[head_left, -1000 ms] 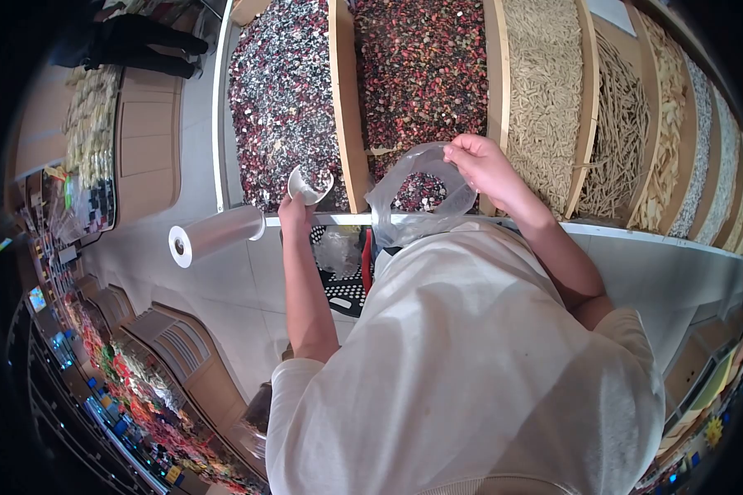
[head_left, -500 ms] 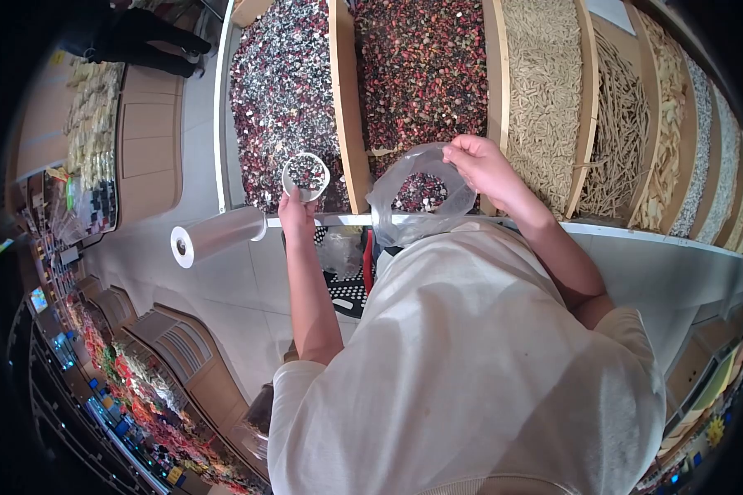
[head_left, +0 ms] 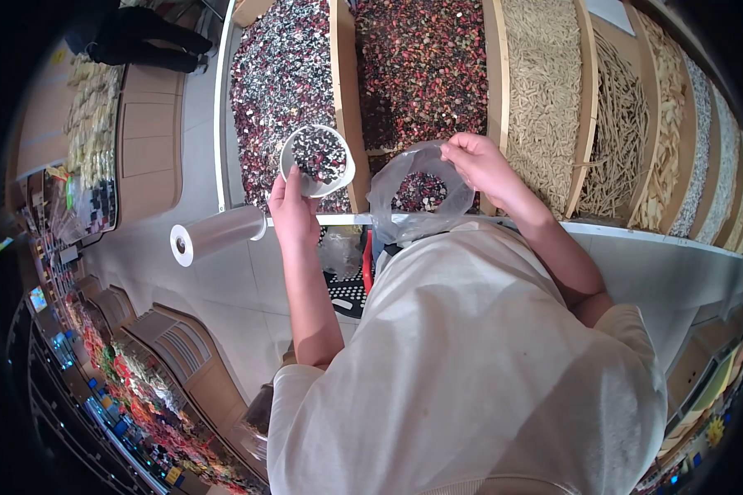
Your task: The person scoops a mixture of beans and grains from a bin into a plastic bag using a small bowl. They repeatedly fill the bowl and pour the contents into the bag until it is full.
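My left hand [head_left: 292, 213] grips a white scoop [head_left: 347, 172], thumb over its near rim. Mixed dark red, black and white beans [head_left: 318, 153] lie inside it. The scoop is over the near end of the left bin of mixed beans [head_left: 285, 91]. To its right, my right hand [head_left: 474, 165] pinches the rim of a clear plastic bag [head_left: 386, 183], which hangs with its mouth spread wide. Similar beans [head_left: 421, 191] show at the bottom of the bag. The scoop and bag are apart.
Wooden dividers [head_left: 349, 99] separate the bins; the right ones hold pale pellet-like pieces [head_left: 541, 91] and brown sticks [head_left: 615, 124]. A roll of plastic bags [head_left: 219, 233] juts out at the left front edge. Below is a dotted black basket [head_left: 347, 293]. A person in dark trousers [head_left: 153, 33] stands upper left.
The scoop has risen toward me, looking larger, and tilted so that more of the beans inside show. My right hand and the bag have barely moved.
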The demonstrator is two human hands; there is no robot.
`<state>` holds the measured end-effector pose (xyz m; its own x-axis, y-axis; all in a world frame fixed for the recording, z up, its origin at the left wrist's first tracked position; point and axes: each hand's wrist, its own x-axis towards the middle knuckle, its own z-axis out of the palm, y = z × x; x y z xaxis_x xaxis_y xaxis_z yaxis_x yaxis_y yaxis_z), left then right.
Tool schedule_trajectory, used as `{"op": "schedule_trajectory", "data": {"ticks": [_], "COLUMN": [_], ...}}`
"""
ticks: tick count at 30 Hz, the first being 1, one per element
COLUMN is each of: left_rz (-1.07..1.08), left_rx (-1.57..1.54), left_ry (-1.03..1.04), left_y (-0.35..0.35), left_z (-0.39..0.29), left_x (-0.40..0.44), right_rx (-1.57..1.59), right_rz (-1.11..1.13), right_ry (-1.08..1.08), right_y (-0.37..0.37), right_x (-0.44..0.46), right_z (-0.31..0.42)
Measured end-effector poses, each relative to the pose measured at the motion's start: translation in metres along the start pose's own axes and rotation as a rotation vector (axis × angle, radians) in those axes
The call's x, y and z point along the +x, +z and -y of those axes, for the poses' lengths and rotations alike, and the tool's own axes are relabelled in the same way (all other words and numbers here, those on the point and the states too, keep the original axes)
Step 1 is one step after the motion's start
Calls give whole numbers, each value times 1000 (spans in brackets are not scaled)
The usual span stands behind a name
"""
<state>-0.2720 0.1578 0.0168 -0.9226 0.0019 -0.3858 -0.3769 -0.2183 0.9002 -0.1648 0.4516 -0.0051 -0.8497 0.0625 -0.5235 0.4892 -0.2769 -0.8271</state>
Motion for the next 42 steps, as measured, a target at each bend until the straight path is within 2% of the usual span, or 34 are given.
{"op": "schedule_trajectory", "data": {"ticks": [3, 5, 9, 12, 28, 42], "left_rz": [30, 144, 325, 362, 408, 460], "left_rx": [-11, 110, 134, 212, 532, 620], "left_ry": [-18, -47, 25, 3, 308, 384], "left_y": [32, 42, 60, 69, 81, 81], "left_z": [-17, -21, -14, -13, 11, 5], "left_x": [-26, -37, -51, -59, -61, -60], "right_rx": [20, 26, 6, -9, 18, 21], "right_rz": [-1, -4, -29, -31, -28, -22], "right_ry": [5, 9, 12, 7, 8, 26], "right_y": [-2, -2, 1, 0, 1, 2], "right_x": [-1, -3, -4, -4, -2, -2], "right_z": [-3, -2, 4, 3, 3, 4]}}
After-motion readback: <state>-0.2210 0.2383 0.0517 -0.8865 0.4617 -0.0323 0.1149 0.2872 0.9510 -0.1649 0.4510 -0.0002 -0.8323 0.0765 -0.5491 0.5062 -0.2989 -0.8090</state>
